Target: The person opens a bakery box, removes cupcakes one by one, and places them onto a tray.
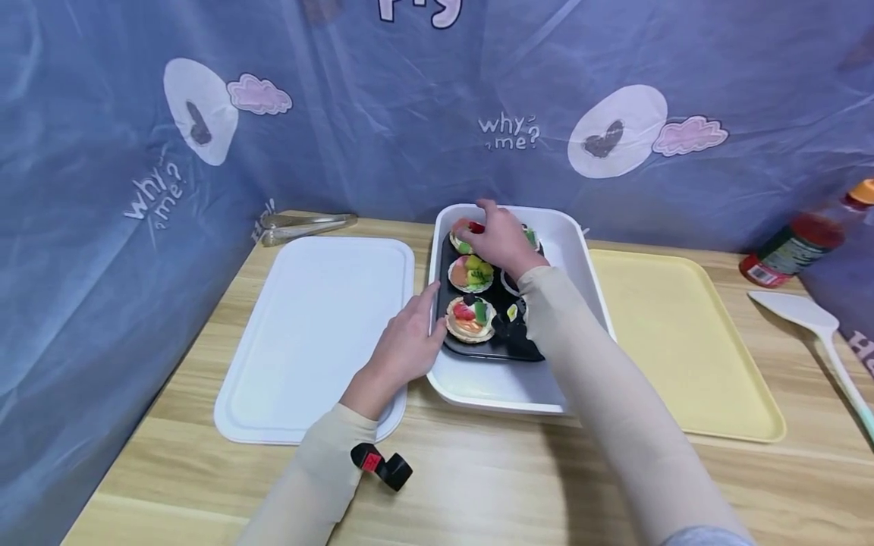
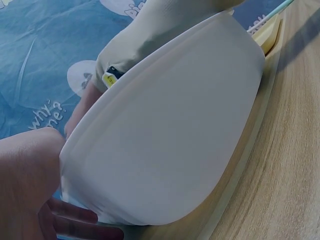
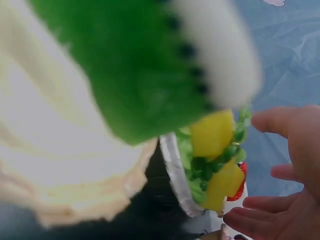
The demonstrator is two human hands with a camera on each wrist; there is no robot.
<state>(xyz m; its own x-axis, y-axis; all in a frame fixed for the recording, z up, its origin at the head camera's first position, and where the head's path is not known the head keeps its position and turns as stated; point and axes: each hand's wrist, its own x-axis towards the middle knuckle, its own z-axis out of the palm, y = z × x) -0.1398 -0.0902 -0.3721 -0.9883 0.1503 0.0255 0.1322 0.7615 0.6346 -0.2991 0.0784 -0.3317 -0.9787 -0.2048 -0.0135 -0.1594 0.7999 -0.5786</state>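
Note:
A white tub [image 1: 495, 387] holds a black baking tray [image 1: 471, 349] of small fruit tarts. My right hand [image 1: 504, 239] reaches over the far-left tart [image 1: 460, 243], thumb and fingers spread about it; the right wrist view shows the fingers apart. Nearer me on that side lie a kiwi-topped tart [image 1: 471, 273] and a tart with red and green fruit [image 1: 471, 318]. Partly behind the right hand is another tart [image 1: 532, 236]. My left hand [image 1: 406, 341] rests with straight fingers at the tub's left rim; in the left wrist view fingers lie by its outer wall.
Left of the tub lies a white tray [image 1: 314, 334], with metal tongs [image 1: 307, 227] behind it. To the right are a yellow tray [image 1: 669, 349], a sauce bottle [image 1: 795, 246] and a white spatula [image 1: 799, 309]. A blue printed cloth [image 1: 410, 114] hangs along the back.

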